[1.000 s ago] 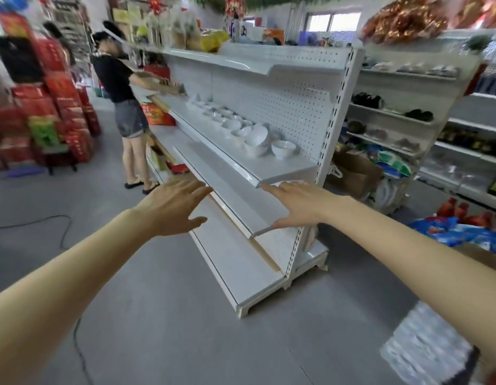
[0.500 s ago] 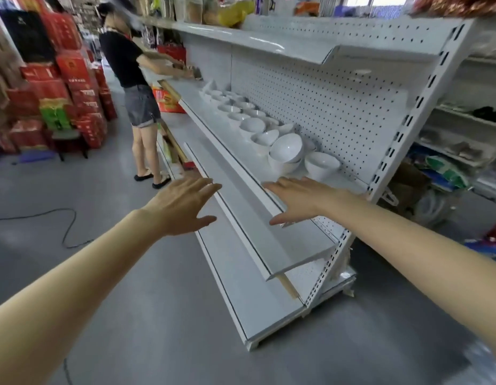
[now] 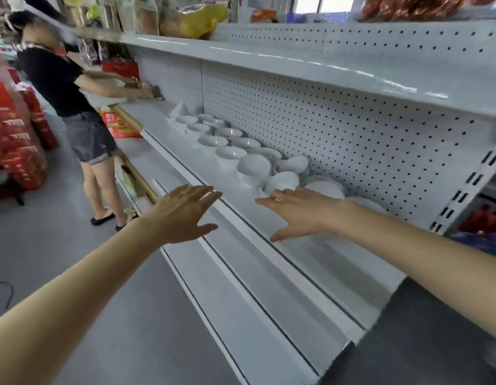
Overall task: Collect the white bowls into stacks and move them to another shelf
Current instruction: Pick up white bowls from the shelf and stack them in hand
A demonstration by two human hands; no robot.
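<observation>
Several tiers of a white metal shelving unit [image 3: 338, 129] fill the centre and right of the frame, backed by a perforated panel that runs from upper left to right. The grey floor [image 3: 88, 273] takes the lower left. Below the bowl shelf [image 3: 191, 162], two lower shelves [image 3: 269, 287] step out toward the bottom of the frame. A top shelf [image 3: 269, 62] overhangs the bowls and closes off the space above them.

At upper left another person [image 3: 55, 79] in a black top and denim shorts stands at the far end of the same unit, with arms reaching onto it. Left of that person is a stack of red cartons [image 3: 13, 140] with pale writing too blurred to read. A red printed packet [image 3: 113, 123] by the person's hip is just as unreadable. A yellow bag [image 3: 202, 18] and other packed goods sit on the top shelf.

The white bowls [image 3: 233, 154] stand along the back of the middle shelf, close against the perforated panel, mostly single and upright. The nearest few are tipped or nested.

The right hand [image 3: 302, 211] hovers over this shelf, fingers [image 3: 269, 201] spread apart and holding nothing, just in front of the nearest bowls; whether it touches one I cannot tell. The left hand [image 3: 183, 215] hangs over the shelf's front edge with its fingers likewise apart and empty.
</observation>
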